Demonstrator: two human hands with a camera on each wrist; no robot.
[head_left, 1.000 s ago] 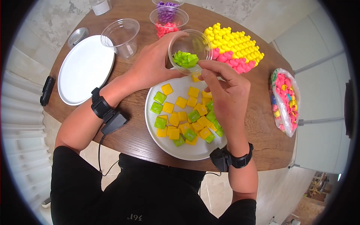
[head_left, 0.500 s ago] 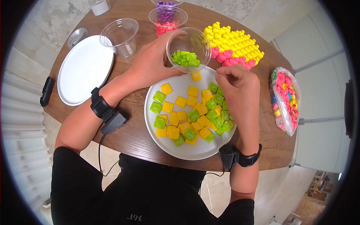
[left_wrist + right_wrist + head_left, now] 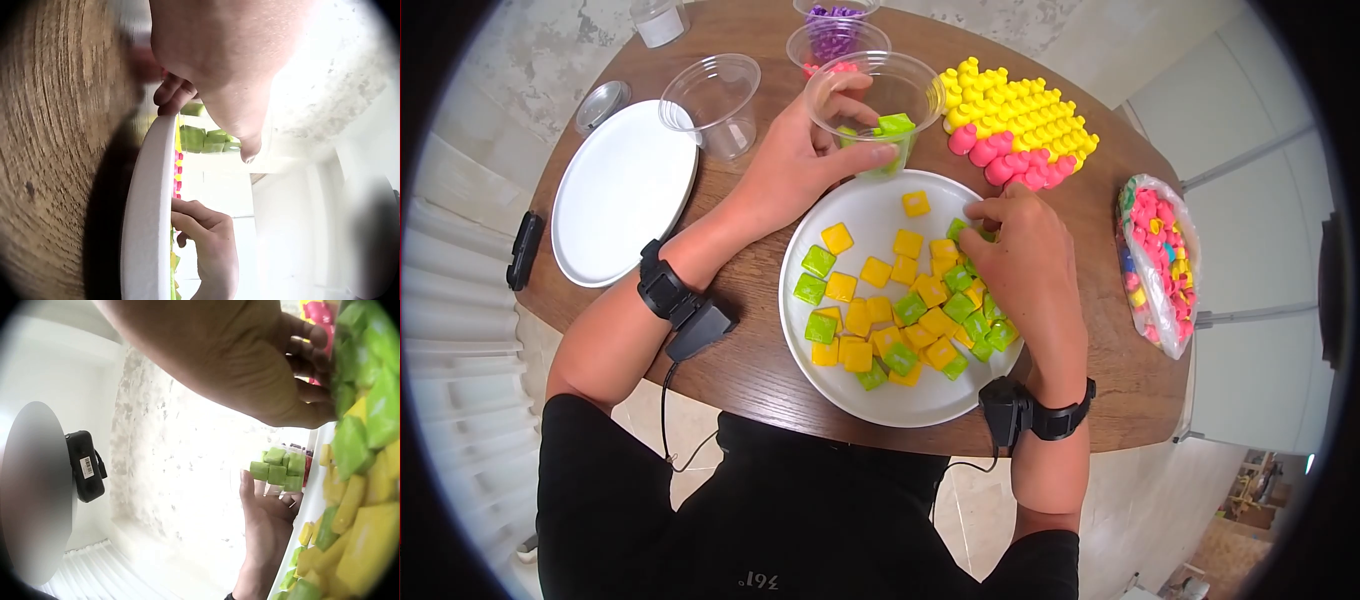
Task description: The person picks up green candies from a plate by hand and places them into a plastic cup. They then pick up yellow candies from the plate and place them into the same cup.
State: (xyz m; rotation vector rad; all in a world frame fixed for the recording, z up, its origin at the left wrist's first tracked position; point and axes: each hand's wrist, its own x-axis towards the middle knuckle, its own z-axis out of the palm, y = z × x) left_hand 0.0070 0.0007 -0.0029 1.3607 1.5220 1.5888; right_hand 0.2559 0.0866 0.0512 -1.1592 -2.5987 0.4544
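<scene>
While the left hand [image 3: 785,170] is gripping the clear cup [image 3: 913,82] beyond the plate [image 3: 870,408], the right hand [image 3: 1035,255] is bending its fingers over green pieces [image 3: 976,325] lying there, possibly pinching one; I can't tell. They're probably handling light and slippery, favouring opposite-edge grips.

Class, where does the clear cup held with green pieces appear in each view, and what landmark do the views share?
Head: cup, upper middle.
Left wrist: near centre, slightly high.
Right wrist: right of centre, slightly low.
Shared landmark: left hand holding it.
</scene>
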